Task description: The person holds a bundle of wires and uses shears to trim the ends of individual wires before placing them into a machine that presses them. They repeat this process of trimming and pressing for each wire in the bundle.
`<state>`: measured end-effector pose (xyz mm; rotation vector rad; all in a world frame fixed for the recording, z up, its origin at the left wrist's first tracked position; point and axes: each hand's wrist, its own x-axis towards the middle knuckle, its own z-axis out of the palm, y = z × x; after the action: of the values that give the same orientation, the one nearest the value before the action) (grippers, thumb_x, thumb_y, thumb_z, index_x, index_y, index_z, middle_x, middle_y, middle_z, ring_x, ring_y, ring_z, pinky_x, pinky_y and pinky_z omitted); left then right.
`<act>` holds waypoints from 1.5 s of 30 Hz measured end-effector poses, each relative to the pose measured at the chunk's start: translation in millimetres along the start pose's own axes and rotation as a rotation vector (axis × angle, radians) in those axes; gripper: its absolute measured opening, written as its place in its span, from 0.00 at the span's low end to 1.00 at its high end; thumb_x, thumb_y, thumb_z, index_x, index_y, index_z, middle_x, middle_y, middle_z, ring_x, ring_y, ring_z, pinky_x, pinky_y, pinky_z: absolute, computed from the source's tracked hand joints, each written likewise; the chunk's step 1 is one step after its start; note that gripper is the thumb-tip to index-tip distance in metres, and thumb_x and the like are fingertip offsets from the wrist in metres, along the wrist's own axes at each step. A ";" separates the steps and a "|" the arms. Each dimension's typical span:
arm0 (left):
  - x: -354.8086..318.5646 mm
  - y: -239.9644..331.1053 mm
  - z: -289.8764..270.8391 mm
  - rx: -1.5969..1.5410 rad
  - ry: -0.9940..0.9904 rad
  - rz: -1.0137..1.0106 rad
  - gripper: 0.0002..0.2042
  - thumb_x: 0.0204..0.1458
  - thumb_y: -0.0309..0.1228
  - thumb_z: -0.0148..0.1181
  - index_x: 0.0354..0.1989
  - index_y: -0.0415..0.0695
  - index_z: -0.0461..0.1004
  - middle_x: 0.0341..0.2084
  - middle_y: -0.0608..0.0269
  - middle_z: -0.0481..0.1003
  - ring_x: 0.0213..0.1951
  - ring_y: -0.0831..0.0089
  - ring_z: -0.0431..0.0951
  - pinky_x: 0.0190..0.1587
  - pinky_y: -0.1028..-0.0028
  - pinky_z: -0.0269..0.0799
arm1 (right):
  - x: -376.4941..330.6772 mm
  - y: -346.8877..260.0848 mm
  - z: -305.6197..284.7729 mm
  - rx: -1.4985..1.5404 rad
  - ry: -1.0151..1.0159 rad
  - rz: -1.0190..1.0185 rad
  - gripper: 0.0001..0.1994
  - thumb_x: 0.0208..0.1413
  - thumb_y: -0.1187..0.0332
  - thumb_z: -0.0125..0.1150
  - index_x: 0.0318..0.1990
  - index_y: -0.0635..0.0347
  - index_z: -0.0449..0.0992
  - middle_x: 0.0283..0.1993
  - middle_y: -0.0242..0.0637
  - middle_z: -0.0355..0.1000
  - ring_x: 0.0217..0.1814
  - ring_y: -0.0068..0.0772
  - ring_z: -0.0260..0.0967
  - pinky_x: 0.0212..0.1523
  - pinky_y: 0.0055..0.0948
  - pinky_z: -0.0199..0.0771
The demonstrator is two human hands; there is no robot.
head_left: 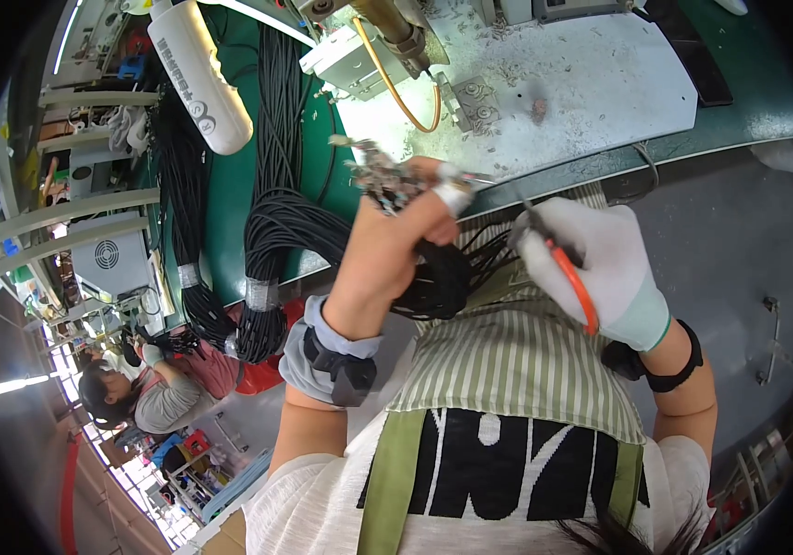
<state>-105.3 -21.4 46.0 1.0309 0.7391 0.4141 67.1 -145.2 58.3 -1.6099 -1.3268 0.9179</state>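
Observation:
My left hand [395,227], bare but for a white wrap on a fingertip, is closed around a bundle of black cables [438,282]. Their frayed, multicoloured wire ends [380,176] stick out above the hand, while the black lengths hang below it in front of my striped apron [517,361]. In a white glove, my right hand [605,254] grips an orange-handled hand tool [577,289] that looks like pliers. The tool's dark head points up and left, close to the left hand's fingertips. Motion blurs the tool's tip, and I cannot tell whether it touches a wire.
Thick bundles of black cable [276,139] lie on the green bench [230,199] at the left. Ahead stands a machine with a metal head [396,37] over a white worktop [591,83] strewn with scraps. A white lamp [200,79] hangs upper left. Another person [174,393] works farther left.

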 end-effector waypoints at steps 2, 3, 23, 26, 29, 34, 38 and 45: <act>6.1 1.8 -18.3 -0.196 0.104 -0.013 0.08 0.50 0.23 0.58 0.37 0.38 0.69 0.23 0.67 0.68 0.21 0.79 0.63 0.25 0.77 0.60 | 6.4 6.8 -1.2 -0.072 0.057 -0.036 0.08 0.53 0.69 0.55 0.30 0.65 0.73 0.15 0.34 0.63 0.14 0.21 0.61 0.19 0.23 0.59; 10.3 2.5 -23.3 -0.294 0.155 -0.021 0.08 0.49 0.21 0.58 0.37 0.38 0.70 0.24 0.67 0.69 0.22 0.78 0.64 0.25 0.77 0.62 | 14.8 10.7 -3.7 -0.061 0.071 -0.038 0.08 0.54 0.68 0.55 0.30 0.65 0.72 0.15 0.33 0.64 0.14 0.21 0.61 0.18 0.22 0.60; 89.1 41.7 -37.5 0.405 0.072 0.078 0.07 0.42 0.25 0.63 0.28 0.37 0.73 0.19 0.68 0.71 0.23 0.82 0.69 0.25 0.79 0.66 | 141.0 33.0 -15.5 0.437 -0.283 0.123 0.14 0.54 0.62 0.56 0.27 0.66 0.67 0.14 0.33 0.65 0.12 0.23 0.64 0.13 0.22 0.64; 90.7 44.4 -36.7 0.445 0.067 0.073 0.07 0.41 0.26 0.63 0.28 0.37 0.73 0.19 0.69 0.71 0.22 0.83 0.69 0.25 0.79 0.66 | 146.1 37.8 -18.9 0.424 -0.326 0.086 0.14 0.54 0.63 0.56 0.27 0.66 0.67 0.14 0.34 0.65 0.12 0.23 0.64 0.12 0.22 0.64; 89.9 42.6 -40.3 0.489 0.075 0.059 0.07 0.41 0.26 0.64 0.28 0.38 0.73 0.19 0.70 0.72 0.23 0.83 0.69 0.25 0.80 0.66 | 149.1 38.9 -23.1 0.410 -0.369 0.061 0.13 0.53 0.63 0.56 0.27 0.67 0.68 0.13 0.34 0.64 0.12 0.23 0.64 0.12 0.22 0.64; 87.7 36.9 -31.0 0.573 0.107 0.130 0.08 0.46 0.30 0.63 0.28 0.40 0.71 0.19 0.70 0.69 0.21 0.82 0.67 0.22 0.80 0.61 | 157.5 47.2 -24.6 0.396 -0.440 0.010 0.13 0.54 0.64 0.56 0.27 0.67 0.68 0.12 0.35 0.64 0.11 0.23 0.64 0.12 0.22 0.63; 88.6 39.2 -28.2 0.700 0.130 0.167 0.06 0.47 0.28 0.63 0.31 0.41 0.74 0.23 0.69 0.73 0.25 0.81 0.70 0.27 0.79 0.66 | 158.9 61.1 -22.4 0.421 -0.422 -0.199 0.14 0.54 0.64 0.56 0.25 0.67 0.68 0.12 0.35 0.64 0.10 0.24 0.63 0.12 0.22 0.62; 88.2 42.5 -20.5 0.682 0.170 0.104 0.05 0.48 0.28 0.61 0.31 0.41 0.74 0.23 0.69 0.73 0.25 0.81 0.70 0.26 0.78 0.66 | 160.0 50.1 -25.6 0.352 -0.405 -0.132 0.14 0.54 0.64 0.56 0.24 0.67 0.68 0.12 0.35 0.65 0.10 0.24 0.64 0.12 0.22 0.62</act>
<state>-58.0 66.6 45.9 1.6936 1.0144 0.3451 136.7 3.9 17.5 -1.0898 -1.4221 1.3586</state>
